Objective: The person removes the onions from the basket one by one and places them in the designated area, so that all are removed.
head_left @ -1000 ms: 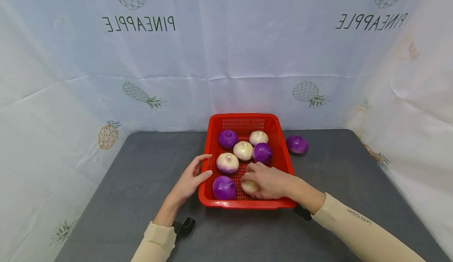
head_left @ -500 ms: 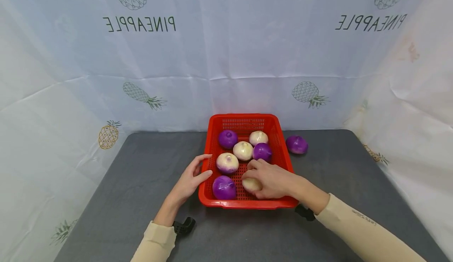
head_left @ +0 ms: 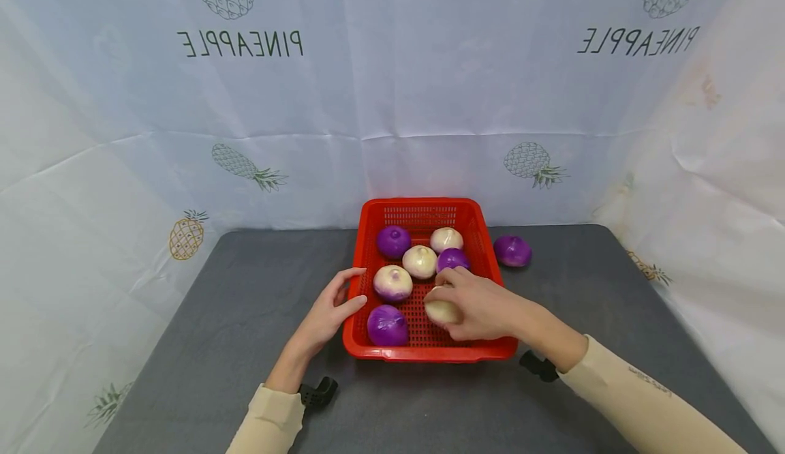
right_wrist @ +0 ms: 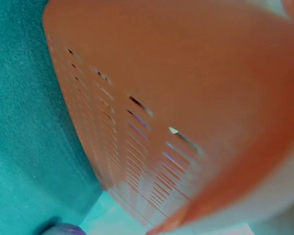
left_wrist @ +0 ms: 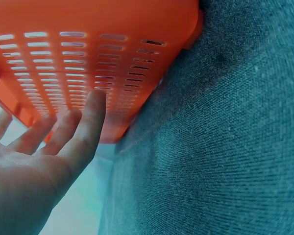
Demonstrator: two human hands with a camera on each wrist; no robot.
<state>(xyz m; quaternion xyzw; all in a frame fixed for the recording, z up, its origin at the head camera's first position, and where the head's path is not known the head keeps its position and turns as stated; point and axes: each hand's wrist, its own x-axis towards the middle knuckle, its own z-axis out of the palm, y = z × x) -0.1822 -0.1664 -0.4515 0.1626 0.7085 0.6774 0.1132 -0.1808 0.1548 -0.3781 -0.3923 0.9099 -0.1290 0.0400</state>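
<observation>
In the head view, my right hand (head_left: 481,307) grips a whitish turnip (head_left: 443,311) inside the red plastic basket (head_left: 429,353), near its front right corner. The fingers and thumb curl over the turnip and hide part of it. My left hand (head_left: 328,312) is at the basket's left wall, its fingers loosely spread by the rim. In the left wrist view, the left hand's fingers (left_wrist: 90,120) lie against or close to the slotted wall. Other turnips sit in the basket: a white-and-purple one (head_left: 392,283), a purple one (head_left: 388,326) and several farther back.
One purple turnip (head_left: 512,251) lies on the dark grey table (head_left: 245,318), right of the basket. A pale curtain (head_left: 392,99) with pineapple prints hangs behind the table. The basket wall (right_wrist: 152,63) blocks the right wrist view of the hand.
My right hand has shifted right and slightly toward the back with the turnip in its grip, now covering part of a purple turnip behind. My left hand has stayed put.
</observation>
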